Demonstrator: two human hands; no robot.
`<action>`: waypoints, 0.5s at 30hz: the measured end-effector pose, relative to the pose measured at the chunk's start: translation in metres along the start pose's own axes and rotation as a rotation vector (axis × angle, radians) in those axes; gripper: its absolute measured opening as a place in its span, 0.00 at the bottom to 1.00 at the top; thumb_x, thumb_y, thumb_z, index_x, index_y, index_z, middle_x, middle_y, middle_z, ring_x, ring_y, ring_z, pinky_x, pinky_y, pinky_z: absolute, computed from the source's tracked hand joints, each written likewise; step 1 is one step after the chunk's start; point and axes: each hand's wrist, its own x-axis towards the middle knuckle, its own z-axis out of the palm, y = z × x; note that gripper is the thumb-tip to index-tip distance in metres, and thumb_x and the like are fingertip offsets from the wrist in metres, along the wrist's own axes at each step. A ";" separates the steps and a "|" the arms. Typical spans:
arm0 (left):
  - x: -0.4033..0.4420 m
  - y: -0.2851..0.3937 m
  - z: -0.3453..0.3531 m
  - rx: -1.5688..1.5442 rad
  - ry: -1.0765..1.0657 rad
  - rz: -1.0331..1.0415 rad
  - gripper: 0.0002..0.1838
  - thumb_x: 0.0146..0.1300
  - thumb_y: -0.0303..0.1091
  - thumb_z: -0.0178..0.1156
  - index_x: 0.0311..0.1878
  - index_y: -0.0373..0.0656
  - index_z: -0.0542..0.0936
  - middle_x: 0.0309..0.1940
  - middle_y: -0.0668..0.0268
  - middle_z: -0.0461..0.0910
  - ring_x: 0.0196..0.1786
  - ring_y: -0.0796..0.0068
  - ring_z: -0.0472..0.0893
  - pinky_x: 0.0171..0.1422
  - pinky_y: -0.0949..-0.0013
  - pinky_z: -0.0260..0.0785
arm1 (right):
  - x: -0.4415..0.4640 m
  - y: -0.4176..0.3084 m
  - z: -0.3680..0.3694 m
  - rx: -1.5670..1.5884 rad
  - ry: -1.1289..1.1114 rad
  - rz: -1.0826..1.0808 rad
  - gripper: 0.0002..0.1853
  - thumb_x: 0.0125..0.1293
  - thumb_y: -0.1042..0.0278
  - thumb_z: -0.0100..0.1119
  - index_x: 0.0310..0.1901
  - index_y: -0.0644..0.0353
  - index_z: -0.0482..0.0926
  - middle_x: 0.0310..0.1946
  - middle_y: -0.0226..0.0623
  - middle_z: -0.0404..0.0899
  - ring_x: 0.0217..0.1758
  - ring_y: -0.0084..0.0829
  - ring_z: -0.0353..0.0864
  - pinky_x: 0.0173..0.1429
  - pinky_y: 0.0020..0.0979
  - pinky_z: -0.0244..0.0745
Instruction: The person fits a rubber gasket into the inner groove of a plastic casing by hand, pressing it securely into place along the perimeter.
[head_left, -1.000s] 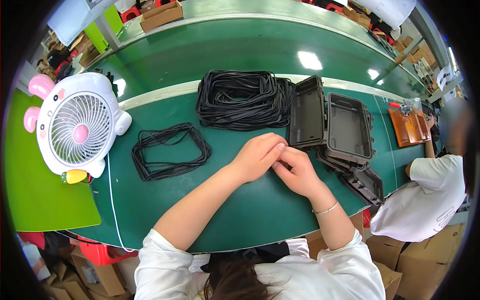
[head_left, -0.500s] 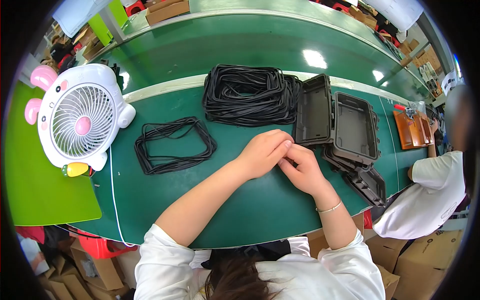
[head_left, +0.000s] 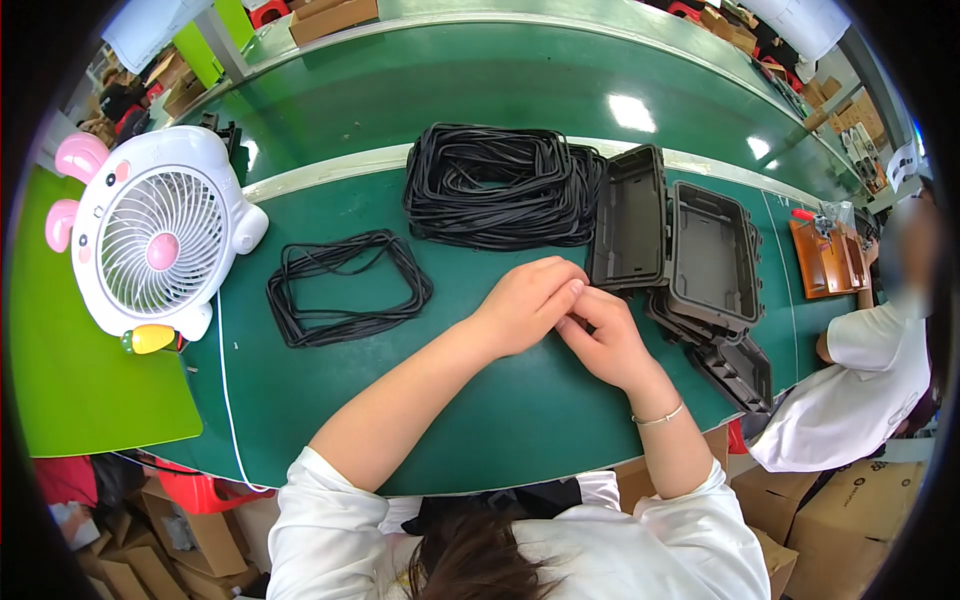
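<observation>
My left hand [head_left: 528, 306] and my right hand [head_left: 606, 342] meet over the table, fingers closed and pressed against each other. The insides of both are hidden, so I cannot tell whether anything small is in them. Just beyond and right of them stand dark grey plastic cases [head_left: 713, 255]; the upper one has its lid [head_left: 630, 220] swung up at the left. Behind my hands lies a thick pile of black rectangular rubber rings [head_left: 495, 225], which look like seals. A smaller bundle of these rings [head_left: 350, 325] lies to the left, apart from my left hand.
A white rabbit-shaped fan [head_left: 160, 235] stands at the left on a light green board [head_left: 100, 400]; its white cable [head_left: 228, 390] crosses the green table [head_left: 400, 450]. At the right sits a co-worker in a white shirt [head_left: 850, 410], near an orange-brown block [head_left: 825, 262]. Cartons stand below.
My hands stay pressed together in the same place. The view has shifted very slightly; the rings and cases have not been moved.
</observation>
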 end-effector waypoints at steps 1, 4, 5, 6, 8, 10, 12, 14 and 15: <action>0.000 0.000 0.000 0.000 -0.002 0.002 0.15 0.70 0.36 0.46 0.43 0.34 0.78 0.38 0.54 0.79 0.41 0.55 0.79 0.48 0.60 0.71 | 0.000 -0.001 0.000 0.002 -0.001 0.004 0.03 0.59 0.79 0.59 0.35 0.65 0.77 0.27 0.40 0.74 0.27 0.34 0.73 0.31 0.31 0.68; -0.001 0.000 0.000 -0.010 -0.007 -0.004 0.15 0.70 0.35 0.46 0.43 0.34 0.78 0.38 0.54 0.79 0.41 0.56 0.79 0.48 0.60 0.71 | 0.000 0.000 0.001 0.006 -0.003 -0.013 0.03 0.59 0.79 0.59 0.35 0.66 0.77 0.27 0.41 0.74 0.28 0.35 0.74 0.32 0.32 0.68; -0.001 0.001 0.000 -0.016 -0.009 -0.011 0.15 0.70 0.35 0.46 0.43 0.34 0.78 0.38 0.54 0.79 0.41 0.56 0.79 0.48 0.60 0.71 | -0.001 0.000 0.001 0.010 -0.009 0.001 0.03 0.59 0.79 0.59 0.35 0.66 0.77 0.27 0.41 0.75 0.28 0.35 0.74 0.32 0.32 0.68; 0.000 0.002 -0.001 -0.021 -0.011 -0.017 0.15 0.70 0.35 0.46 0.43 0.34 0.78 0.38 0.54 0.79 0.41 0.56 0.79 0.48 0.60 0.70 | -0.001 -0.001 0.001 0.014 -0.015 0.014 0.03 0.59 0.79 0.59 0.36 0.66 0.77 0.27 0.41 0.75 0.28 0.36 0.74 0.32 0.32 0.69; -0.001 -0.001 0.000 -0.011 -0.004 0.003 0.15 0.70 0.35 0.46 0.43 0.34 0.78 0.38 0.54 0.79 0.42 0.56 0.79 0.48 0.60 0.70 | -0.001 -0.002 0.000 0.019 -0.021 0.028 0.04 0.59 0.79 0.58 0.36 0.66 0.78 0.28 0.41 0.75 0.29 0.36 0.75 0.33 0.32 0.69; 0.000 -0.001 0.000 -0.004 -0.003 0.008 0.15 0.70 0.35 0.46 0.43 0.35 0.78 0.38 0.54 0.79 0.42 0.56 0.79 0.49 0.60 0.70 | 0.000 -0.002 0.000 0.024 -0.022 0.033 0.04 0.59 0.79 0.59 0.36 0.66 0.78 0.28 0.42 0.75 0.29 0.36 0.75 0.33 0.32 0.69; -0.001 0.001 0.000 -0.004 -0.006 -0.007 0.15 0.70 0.36 0.46 0.43 0.35 0.78 0.38 0.54 0.79 0.42 0.56 0.79 0.49 0.60 0.70 | -0.001 -0.001 0.001 0.008 -0.010 0.008 0.04 0.59 0.79 0.59 0.36 0.66 0.78 0.28 0.42 0.75 0.29 0.36 0.75 0.33 0.32 0.70; -0.001 0.001 0.001 -0.006 -0.009 -0.018 0.15 0.70 0.36 0.46 0.43 0.35 0.78 0.38 0.54 0.79 0.42 0.56 0.79 0.49 0.60 0.70 | -0.001 -0.001 0.000 0.001 -0.008 -0.003 0.04 0.59 0.79 0.59 0.36 0.66 0.78 0.28 0.42 0.75 0.29 0.36 0.75 0.33 0.32 0.70; -0.001 0.001 0.000 -0.005 -0.008 -0.022 0.15 0.70 0.35 0.46 0.43 0.35 0.78 0.38 0.54 0.79 0.42 0.56 0.79 0.49 0.60 0.70 | -0.001 -0.002 0.000 0.002 -0.011 -0.003 0.04 0.59 0.79 0.59 0.36 0.66 0.78 0.28 0.42 0.75 0.29 0.36 0.75 0.33 0.32 0.70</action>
